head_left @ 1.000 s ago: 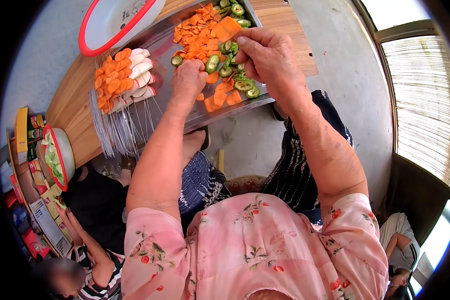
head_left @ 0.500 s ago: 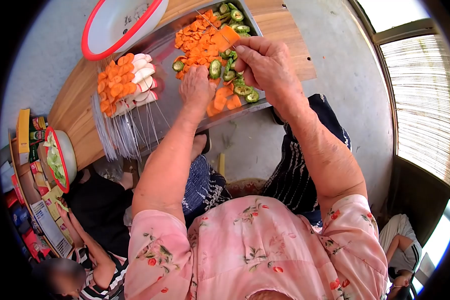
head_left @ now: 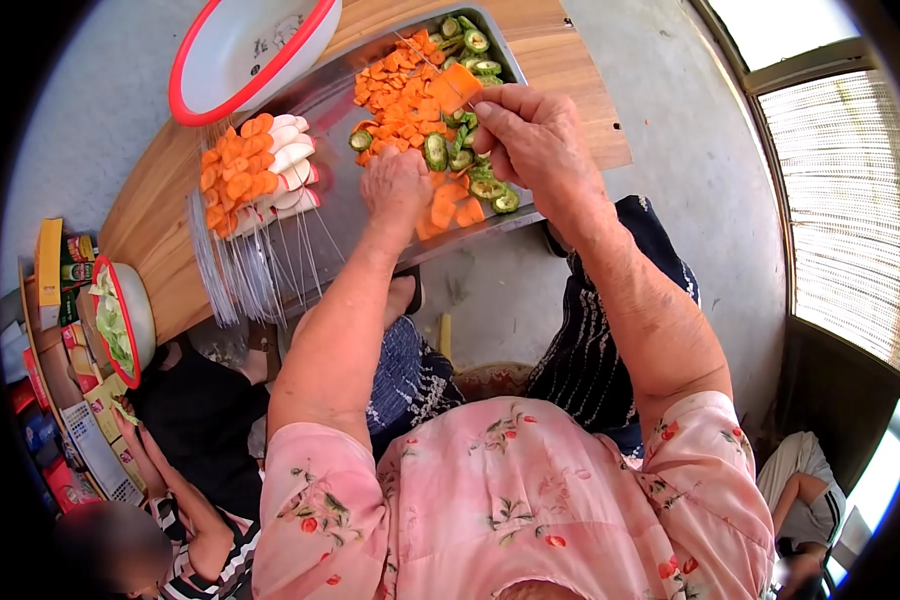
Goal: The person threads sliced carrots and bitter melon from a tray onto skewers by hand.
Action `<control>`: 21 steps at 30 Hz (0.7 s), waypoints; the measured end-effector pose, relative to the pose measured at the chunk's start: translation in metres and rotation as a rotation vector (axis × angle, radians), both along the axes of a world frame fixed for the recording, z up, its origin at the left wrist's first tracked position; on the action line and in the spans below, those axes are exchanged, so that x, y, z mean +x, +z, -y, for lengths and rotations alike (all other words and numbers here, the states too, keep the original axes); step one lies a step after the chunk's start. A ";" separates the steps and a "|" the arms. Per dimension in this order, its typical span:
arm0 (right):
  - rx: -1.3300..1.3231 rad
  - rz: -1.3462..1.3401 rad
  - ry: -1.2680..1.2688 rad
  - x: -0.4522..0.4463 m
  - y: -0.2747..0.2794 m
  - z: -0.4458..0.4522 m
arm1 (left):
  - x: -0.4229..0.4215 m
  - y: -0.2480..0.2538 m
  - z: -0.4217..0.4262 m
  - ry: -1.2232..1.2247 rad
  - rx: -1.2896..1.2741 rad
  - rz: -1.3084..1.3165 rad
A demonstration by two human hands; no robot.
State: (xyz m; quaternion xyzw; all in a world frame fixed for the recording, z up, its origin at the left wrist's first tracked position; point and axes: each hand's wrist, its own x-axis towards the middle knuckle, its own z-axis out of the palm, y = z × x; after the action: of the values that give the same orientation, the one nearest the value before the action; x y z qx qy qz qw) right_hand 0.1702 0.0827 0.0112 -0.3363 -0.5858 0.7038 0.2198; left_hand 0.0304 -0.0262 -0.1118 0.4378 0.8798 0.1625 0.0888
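My right hand pinches a thin skewer that runs through a square orange carrot slice. My left hand is closed low over the metal tray, at the lower edge of the chopped carrot pieces; what its fingertips hold, if anything, is hidden. Green ringed slices lie between my hands and along the tray's right side. Larger carrot slices are near the tray's front edge. Skewers threaded with carrot slices and pale radish slices are stacked at the tray's left end.
A red-rimmed white basin stands behind the tray on the wooden table. Another red-rimmed bowl holds leafy greens at the left. One person sits at lower left, another at lower right.
My left hand has moved right and slightly down from beside the left green slice, towards the larger carrot slices. My right hand still holds the skewer with the carrot slice.
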 end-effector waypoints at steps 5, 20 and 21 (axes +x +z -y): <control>-0.020 0.030 0.004 0.002 0.006 -0.001 | -0.025 0.011 -0.007 0.156 0.141 0.379; 0.095 0.207 0.162 0.000 0.015 0.008 | -0.051 0.088 -0.001 0.463 0.961 1.452; 0.102 0.228 0.174 0.000 0.015 0.008 | -0.052 0.089 0.000 0.479 0.987 1.466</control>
State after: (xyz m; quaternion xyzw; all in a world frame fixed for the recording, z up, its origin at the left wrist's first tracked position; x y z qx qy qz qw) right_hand 0.1704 0.0749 0.0257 -0.3503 -0.6688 0.6470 0.1068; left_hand -0.0211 -0.0257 -0.0226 0.0191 0.5011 0.7715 0.3916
